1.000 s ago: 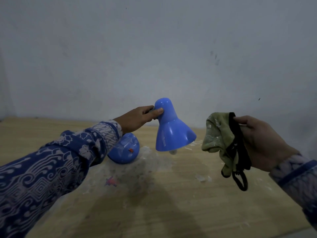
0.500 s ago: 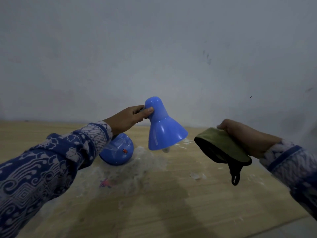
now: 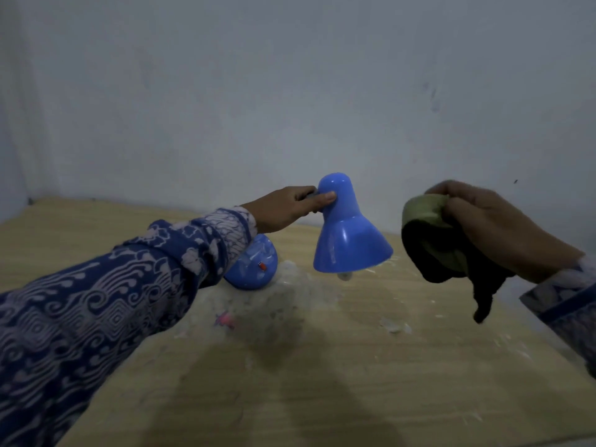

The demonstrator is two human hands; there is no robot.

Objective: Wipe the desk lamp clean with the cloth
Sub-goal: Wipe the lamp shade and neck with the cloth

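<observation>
Blue plastic fills mid-frame: your left hand (image 3: pixel 287 208) pinches the narrow top of the desk lamp's shade (image 3: pixel 346 233), its round base (image 3: pixel 254 266) resting on the wooden table (image 3: pixel 354 382) behind your sleeve (image 3: pixel 129 295). At right, your right hand (image 3: pixel 490 227) clutches the green-and-black cloth (image 3: pixel 432 240), just beside the shade, not touching it.

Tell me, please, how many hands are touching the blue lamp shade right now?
1. The left hand grips the narrow top of the lamp shade. The right hand is apart from it, to the shade's right, holding the cloth.
</observation>
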